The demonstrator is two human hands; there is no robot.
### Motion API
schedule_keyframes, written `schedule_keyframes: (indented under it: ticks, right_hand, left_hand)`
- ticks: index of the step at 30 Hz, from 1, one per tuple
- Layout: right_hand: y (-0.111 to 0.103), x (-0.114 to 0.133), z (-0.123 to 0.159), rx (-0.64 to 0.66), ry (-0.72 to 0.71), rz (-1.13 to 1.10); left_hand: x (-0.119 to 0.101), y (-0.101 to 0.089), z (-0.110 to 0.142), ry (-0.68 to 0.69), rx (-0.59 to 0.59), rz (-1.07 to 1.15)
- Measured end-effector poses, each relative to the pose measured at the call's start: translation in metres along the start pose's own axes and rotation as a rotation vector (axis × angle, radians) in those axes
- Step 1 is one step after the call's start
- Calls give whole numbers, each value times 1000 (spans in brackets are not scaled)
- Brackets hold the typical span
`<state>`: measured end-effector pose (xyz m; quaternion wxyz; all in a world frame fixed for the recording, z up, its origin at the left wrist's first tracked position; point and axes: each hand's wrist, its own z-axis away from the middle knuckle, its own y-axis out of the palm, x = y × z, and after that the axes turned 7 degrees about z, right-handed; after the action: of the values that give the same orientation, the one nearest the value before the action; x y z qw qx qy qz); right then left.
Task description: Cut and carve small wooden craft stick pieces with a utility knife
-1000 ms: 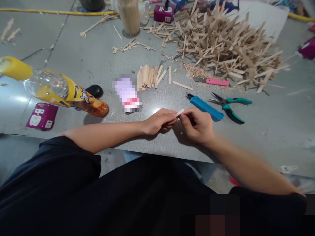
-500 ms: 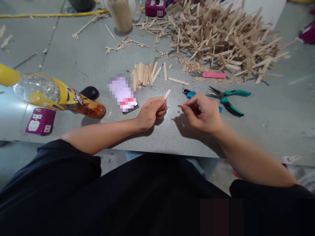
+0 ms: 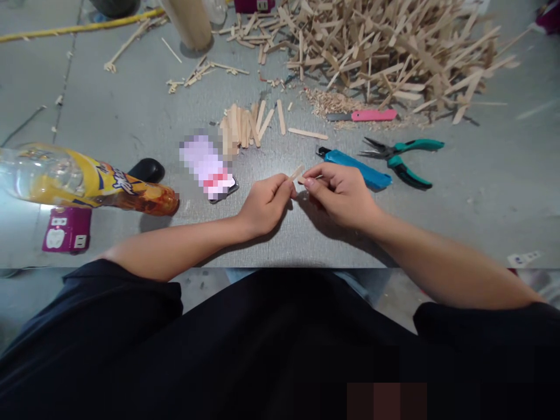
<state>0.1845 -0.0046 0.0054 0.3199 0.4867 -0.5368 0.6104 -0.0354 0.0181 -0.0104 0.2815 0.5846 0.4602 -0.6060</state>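
My left hand [image 3: 268, 202] is closed on a short, pale wooden craft stick [image 3: 297, 172], whose tip sticks out past the thumb. Close by on the right, my right hand [image 3: 336, 189] pinches a small wooden piece [image 3: 301, 180] between thumb and fingertips. The two pieces nearly meet; I cannot tell whether they touch. Under and behind the right hand lies a blue utility knife [image 3: 371, 173]. Pliers with teal handles [image 3: 405, 154] rest to its right. Beyond the hands, a loose wooden stick [image 3: 308, 134] lies by a row of similar sticks [image 3: 239, 128].
A phone [image 3: 207, 169] lies left of the hands, near a tilted-looking drink bottle [image 3: 109, 181] and a purple power block [image 3: 67, 229]. A large heap of sticks [image 3: 385, 46] covers the back, with a pink-handled file [image 3: 371, 115] before it. A tan cup [image 3: 190, 23] stands behind.
My hands have come closer together, the right one moving left with its wooden piece. The utility knife now shows more. The whole view has shifted slightly.
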Motion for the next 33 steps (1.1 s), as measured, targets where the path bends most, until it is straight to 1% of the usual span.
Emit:
schedule_keyframes:
  ticks: [3,9,11,14,17,19,21,23,25,27,28,29,30,33]
  right_hand:
    - [1,2,0,25,61,-71]
    - [3,3,2,-46,71,34]
    - [4,6,2,-63,83,49]
    - [11,11,4,-108,131,36]
    - [25,15,8,-173,224,-69]
    - [34,16,11,-221,270,-162]
    - [38,16,11,-248,288,-211]
    - [35,16,9,-239,299,-210]
    - [26,15,5,-165,312,-186]
    - [19,13,2,-59,315,-151]
    - [17,12,1,-23,313,-139]
    - [17,11,2,-17,311,-136]
    - [20,10,3,-45,306,-144]
    - [32,10,8,-190,294,-203]
  left_hand:
    - [2,0,1,47,11,-33]
    - [3,0,4,120,19,-140]
    - [4,-1,4,137,27,-253]
    - [6,0,6,149,52,-504]
    - [7,3,7,145,63,-712]
    - [6,5,7,135,73,-781]
    - [4,6,7,117,88,-813]
    - [2,7,8,97,104,-842]
    - [0,7,9,78,142,-888]
    - [-2,8,10,61,187,-934]
    - [-3,8,11,56,202,-948]
    - [-3,8,11,54,206,-951]
    - [-3,8,10,57,197,-944]
    - [-2,8,8,84,155,-891]
